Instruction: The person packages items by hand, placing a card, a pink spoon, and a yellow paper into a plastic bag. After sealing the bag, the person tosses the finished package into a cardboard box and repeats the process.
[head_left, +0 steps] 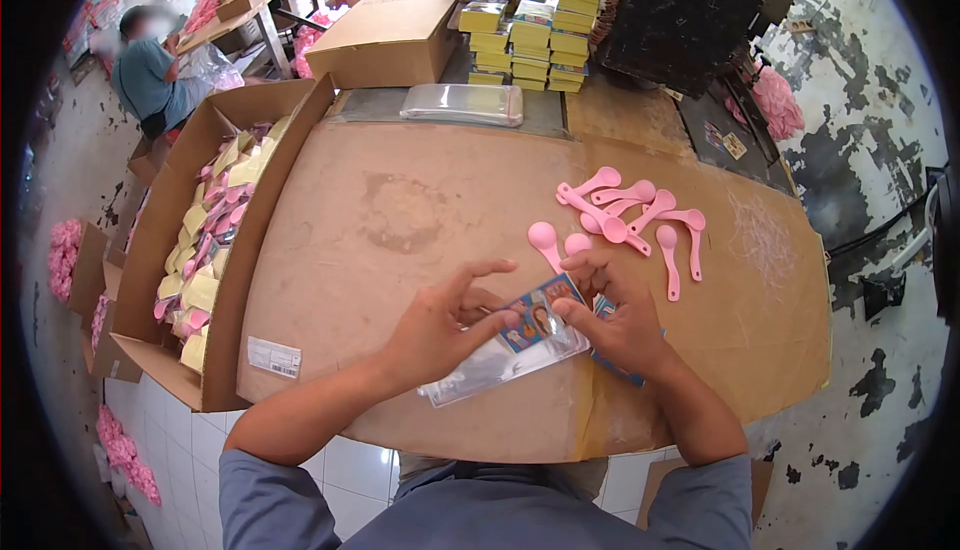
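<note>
A small blue printed card (538, 320) is pinched between my two hands above the table. My left hand (440, 325) grips its left end, thumb in front and index finger raised. On the card's right end, my right hand (622, 318) presses its thumb, with the fingers curled behind. Just beneath lie clear plastic sleeves (480, 375). More blue cards (622, 370) rest on the table under my right hand, partly covered by it. Beyond my hands is a loose group of pink plastic measuring spoons (605, 220).
To the left stands a long open carton (270, 220) full of bagged pink spoons and yellow cards. A closed cardboard box (385, 40), a stack of clear sleeves (462, 105) and piled card bundles (528, 45) line the back. A person (150, 75) sits at the far left.
</note>
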Demonstrator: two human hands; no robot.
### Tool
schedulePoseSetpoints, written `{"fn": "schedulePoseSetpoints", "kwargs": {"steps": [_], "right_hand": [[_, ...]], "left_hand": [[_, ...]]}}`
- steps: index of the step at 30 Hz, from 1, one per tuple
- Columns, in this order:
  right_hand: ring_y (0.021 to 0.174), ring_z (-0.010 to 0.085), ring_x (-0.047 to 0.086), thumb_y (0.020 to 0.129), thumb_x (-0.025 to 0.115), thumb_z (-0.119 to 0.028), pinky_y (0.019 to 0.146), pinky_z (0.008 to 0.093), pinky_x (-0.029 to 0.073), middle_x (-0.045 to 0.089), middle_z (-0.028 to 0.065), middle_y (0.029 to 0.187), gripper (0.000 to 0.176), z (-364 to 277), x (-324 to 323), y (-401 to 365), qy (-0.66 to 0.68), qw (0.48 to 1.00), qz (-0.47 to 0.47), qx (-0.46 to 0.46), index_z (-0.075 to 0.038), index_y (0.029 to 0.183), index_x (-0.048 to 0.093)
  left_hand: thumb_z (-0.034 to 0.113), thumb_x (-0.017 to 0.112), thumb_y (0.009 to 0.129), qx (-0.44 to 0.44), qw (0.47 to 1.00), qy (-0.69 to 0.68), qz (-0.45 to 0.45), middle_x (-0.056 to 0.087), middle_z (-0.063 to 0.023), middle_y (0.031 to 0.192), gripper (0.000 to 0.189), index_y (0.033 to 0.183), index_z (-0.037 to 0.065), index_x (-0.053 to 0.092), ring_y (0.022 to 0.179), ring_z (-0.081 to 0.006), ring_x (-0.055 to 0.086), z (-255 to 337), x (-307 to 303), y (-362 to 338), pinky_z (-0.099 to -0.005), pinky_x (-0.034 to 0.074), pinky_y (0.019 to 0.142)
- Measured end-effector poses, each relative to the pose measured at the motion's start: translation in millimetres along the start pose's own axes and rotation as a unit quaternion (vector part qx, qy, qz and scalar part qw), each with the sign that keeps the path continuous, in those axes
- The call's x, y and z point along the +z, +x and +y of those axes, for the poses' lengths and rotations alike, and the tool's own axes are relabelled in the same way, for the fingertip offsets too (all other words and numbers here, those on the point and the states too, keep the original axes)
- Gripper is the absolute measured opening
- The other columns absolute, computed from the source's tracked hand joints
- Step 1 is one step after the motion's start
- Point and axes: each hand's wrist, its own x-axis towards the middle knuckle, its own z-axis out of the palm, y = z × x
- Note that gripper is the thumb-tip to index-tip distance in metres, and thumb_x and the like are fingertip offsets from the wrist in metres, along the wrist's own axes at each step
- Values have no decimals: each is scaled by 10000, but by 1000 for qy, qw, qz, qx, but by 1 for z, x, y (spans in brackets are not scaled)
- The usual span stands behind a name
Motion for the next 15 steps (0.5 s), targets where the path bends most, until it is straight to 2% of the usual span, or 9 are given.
{"fn": "schedulePoseSetpoints", "kwargs": {"steps": [2, 5, 8, 11, 14, 15], "right_hand": [[856, 189, 663, 914, 768, -87, 743, 302, 525, 701, 84, 967, 258, 8, -10, 1, -39, 999, -25, 0, -22, 1152, 694], [838, 122, 644, 929, 753, -85, 716, 281, 520, 697, 47, 961, 247, 11, 0, 2, -122, 986, -47, -107, -11, 1154, 685], [834, 93, 635, 934, 746, -74, 692, 260, 508, 692, 30, 933, 242, 5, 11, 2, -157, 979, -29, -127, -13, 1160, 684], [835, 132, 655, 931, 752, -76, 699, 269, 514, 687, 64, 945, 268, 4, 4, -1, 22, 999, 13, 43, -16, 1183, 685], [850, 163, 664, 931, 751, -69, 727, 284, 522, 677, 73, 944, 241, 0, 5, -2, -23, 999, 6, 38, -22, 1160, 694], [840, 164, 664, 931, 749, -74, 723, 287, 522, 680, 73, 933, 216, 0, 7, -2, -43, 999, -15, 3, -20, 1135, 701]], "left_hand": [[1, 659, 1000, -7, 1000, -25, 16, 754, -158, 1094, 531, 1478, 10, 427, 1017, -166, 728, 2, -1, 1, -293, 587, 887], [-4, 656, 1000, -4, 1000, -20, 10, 752, -160, 1086, 514, 1464, 1, 436, 1007, -167, 730, 1, -2, 1, -291, 592, 872], [-8, 654, 1000, -6, 1000, 2, 11, 749, -160, 1073, 494, 1448, -9, 448, 998, -162, 730, 1, -1, 0, -284, 598, 850], [-10, 653, 999, -9, 999, -20, 27, 747, -159, 1071, 475, 1434, -12, 462, 989, -155, 729, 1, 0, 2, -278, 601, 829], [-4, 653, 1001, -10, 999, -42, 23, 745, -153, 1070, 467, 1430, -11, 467, 980, -148, 728, -1, 0, 1, -276, 603, 820], [-1, 653, 1002, -9, 999, -47, 17, 745, -150, 1069, 466, 1430, -11, 467, 977, -146, 728, -2, 0, 1, -276, 603, 819]]}}
